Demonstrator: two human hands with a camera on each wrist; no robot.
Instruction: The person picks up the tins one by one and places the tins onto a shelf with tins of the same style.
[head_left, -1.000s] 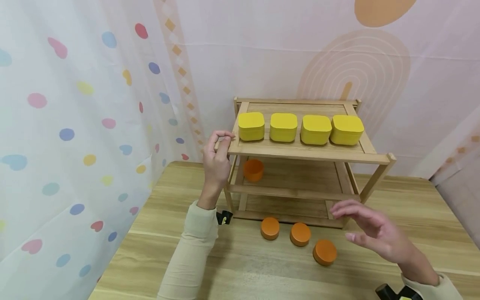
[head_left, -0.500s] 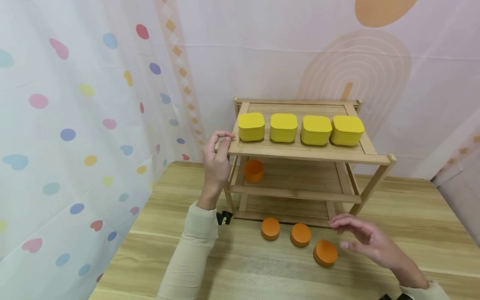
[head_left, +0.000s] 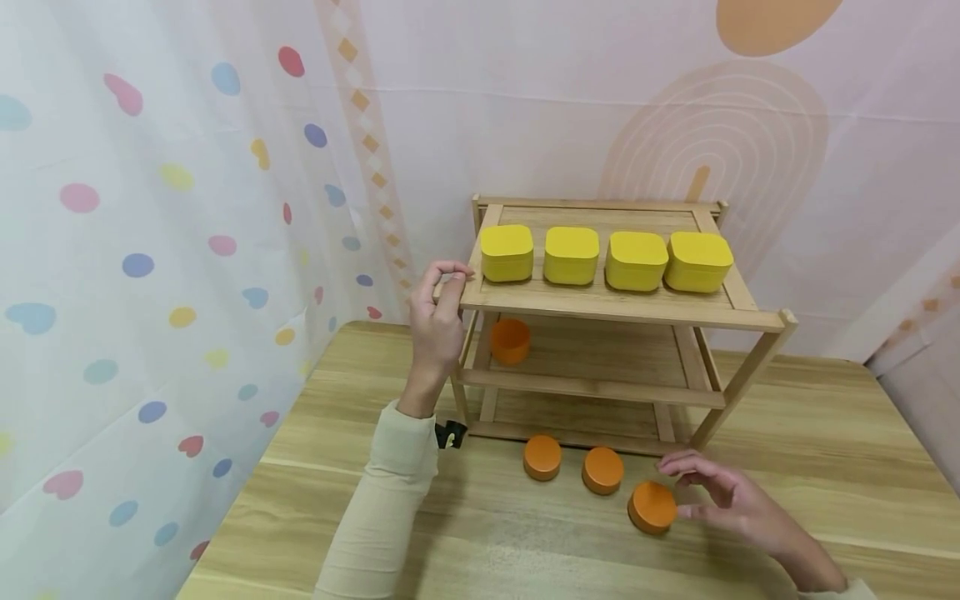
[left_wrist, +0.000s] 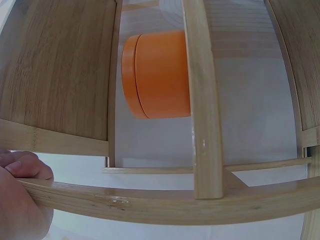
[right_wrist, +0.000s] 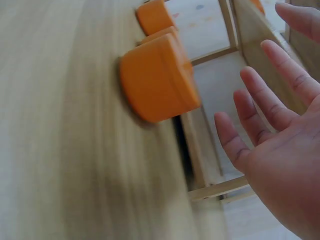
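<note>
Since the earlier frames, the right hand (head_left: 738,510) has been moved down toward 6 o'clock, closer to the near orange tub (head_left: 652,507). The left hand (head_left: 438,325) has been kept at the same spot. The right hand is held wide, with the thumb and fingers spread, just beside the near orange tub at its 3 o'clock side. Whether the tub is touched by the thumb cannot be told.

The 9 o'clock front corner of the wooden rack (head_left: 600,310) is gripped by the left hand, with its fingers curled on the rail. The near orange tub is set on the counter (head_left: 540,558). The middle orange tub (head_left: 602,471) is placed at 10 o'clock from it, and the last orange tub (head_left: 542,457) is placed farther along, at 9 o'clock. The rack is stood at 12 o'clock from these three. One more orange tub is kept on the middle shelf (head_left: 600,346), near the 9 o'clock end. Four yellow boxes (head_left: 572,257) are lined up on the top shelf (head_left: 600,218). A spotted cloth (head_left: 180,275) is hung at 9 o'clock.
</note>
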